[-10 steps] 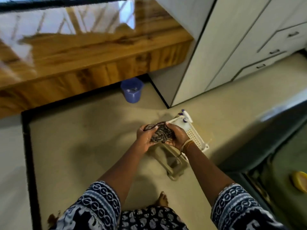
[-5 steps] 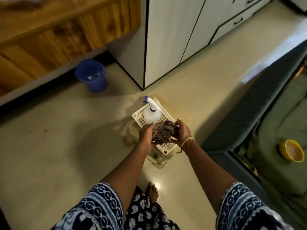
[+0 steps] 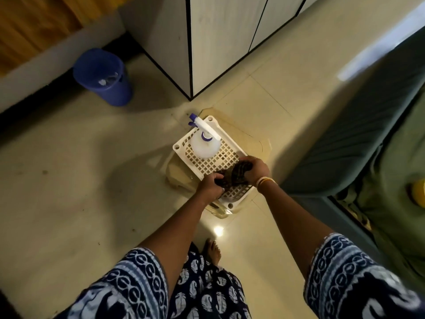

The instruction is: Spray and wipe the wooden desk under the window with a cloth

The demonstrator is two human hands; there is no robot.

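Left grip: left hand (image 3: 210,187) curled round the near end of the dark patterned cloth (image 3: 232,178), at about 7 o'clock of it.
Right grip: right hand (image 3: 258,168) bunched round the far end, at about 2 o'clock; bangles at the wrist.
Cloth: crumpled between both hands, over the near part of the white lattice basket (image 3: 207,163); touching it or just above, not clear.
Spray bottle (image 3: 204,143): upright in the basket at 11 o'clock of the hands, untouched.
Basket: resting on a pale low stool (image 3: 178,178) on the floor.
Tabletop (image 3: 30,26): wooden, far off at 10 o'clock, well apart from the hands; blue bin (image 3: 103,77) below it.
Progress: no telling from here whether spraying and wiping are done; cloth in hand at the basket, bottle not held.
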